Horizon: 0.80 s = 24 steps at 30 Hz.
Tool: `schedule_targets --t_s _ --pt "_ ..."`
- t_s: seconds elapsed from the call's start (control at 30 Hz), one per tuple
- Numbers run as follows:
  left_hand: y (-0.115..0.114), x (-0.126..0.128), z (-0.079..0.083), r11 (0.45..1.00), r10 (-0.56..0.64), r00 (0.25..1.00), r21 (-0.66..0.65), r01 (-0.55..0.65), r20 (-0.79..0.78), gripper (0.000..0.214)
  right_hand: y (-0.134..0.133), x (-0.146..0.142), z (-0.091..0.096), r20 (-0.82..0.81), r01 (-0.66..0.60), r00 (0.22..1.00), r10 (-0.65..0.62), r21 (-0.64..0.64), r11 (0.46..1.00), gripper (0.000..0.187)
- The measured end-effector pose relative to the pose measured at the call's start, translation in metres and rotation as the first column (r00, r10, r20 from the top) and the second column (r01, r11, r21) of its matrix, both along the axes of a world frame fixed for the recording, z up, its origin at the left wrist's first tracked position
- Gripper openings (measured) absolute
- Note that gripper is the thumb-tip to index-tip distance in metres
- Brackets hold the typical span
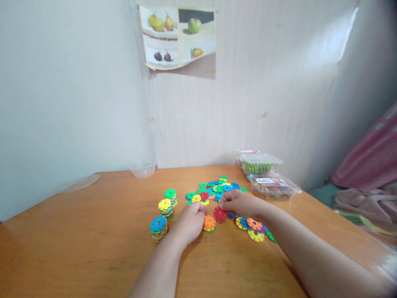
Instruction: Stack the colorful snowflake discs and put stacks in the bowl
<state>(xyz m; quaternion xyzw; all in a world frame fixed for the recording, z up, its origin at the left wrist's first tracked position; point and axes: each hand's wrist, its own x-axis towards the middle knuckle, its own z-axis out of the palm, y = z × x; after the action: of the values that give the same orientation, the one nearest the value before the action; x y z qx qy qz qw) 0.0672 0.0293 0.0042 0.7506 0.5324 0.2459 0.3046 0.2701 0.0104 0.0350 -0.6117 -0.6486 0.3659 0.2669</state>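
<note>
Between the thumb and fingers of my right hand [238,201] is the edge of a red notched disc [220,214], tilted toward me. My left hand [192,218] is closed, its fingers curled; what they hold, if anything, is hidden. Just right of it lies an orange disc [210,222] on top of a green one. Three stacks of notched discs stand left of my left hand: the nearest has a blue disc [158,224] on top, the middle one a yellow disc [164,204], the farthest a green disc [170,193].
Beyond my hands spreads a pile of mixed discs [218,188]. More loose discs, among them a yellow one [256,236], lie under my right forearm. Clear food boxes [274,186] stand at the back right of the wooden table [93,231], with a clear bowl [143,169] at the back left.
</note>
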Motion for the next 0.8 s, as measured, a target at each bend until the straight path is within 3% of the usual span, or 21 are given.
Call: schedule_targets --t_s 0.07,0.17,0.33,0.5,0.63,0.8 --pt "0.001 0.000 0.000 1.000 -0.004 1.000 -0.002 0.004 0.004 0.022 -0.002 -0.007 -0.001 -0.168 -0.024 0.986 0.011 -0.077 0.997 0.011" --pt "0.001 0.000 0.001 1.000 -0.011 1.000 -0.005 0.011 0.010 0.022 -0.003 -0.015 -0.009 -0.244 -0.096 0.968 0.059 -0.142 0.985 0.012" --pt "0.000 0.001 0.002 1.000 -0.003 1.000 -0.012 0.003 0.010 0.023 0.001 -0.020 -0.021 -0.174 -0.089 0.983 0.060 -0.160 0.983 0.011" --pt "0.000 0.000 0.003 1.000 0.000 1.000 -0.020 0.001 0.011 0.022 -0.001 -0.019 -0.018 -0.115 -0.045 0.993 0.028 -0.154 0.987 0.007" --pt "-0.001 -0.002 0.004 1.000 0.006 1.000 -0.029 -0.006 0.008 0.021 -0.001 -0.018 -0.020 -0.039 -0.084 0.996 0.078 -0.162 0.983 0.012" --pt "-0.005 -0.004 0.002 0.998 0.021 1.000 -0.064 -0.021 0.001 0.022 0.004 -0.017 -0.031 -0.098 -0.119 0.990 0.105 -0.147 0.982 0.010"
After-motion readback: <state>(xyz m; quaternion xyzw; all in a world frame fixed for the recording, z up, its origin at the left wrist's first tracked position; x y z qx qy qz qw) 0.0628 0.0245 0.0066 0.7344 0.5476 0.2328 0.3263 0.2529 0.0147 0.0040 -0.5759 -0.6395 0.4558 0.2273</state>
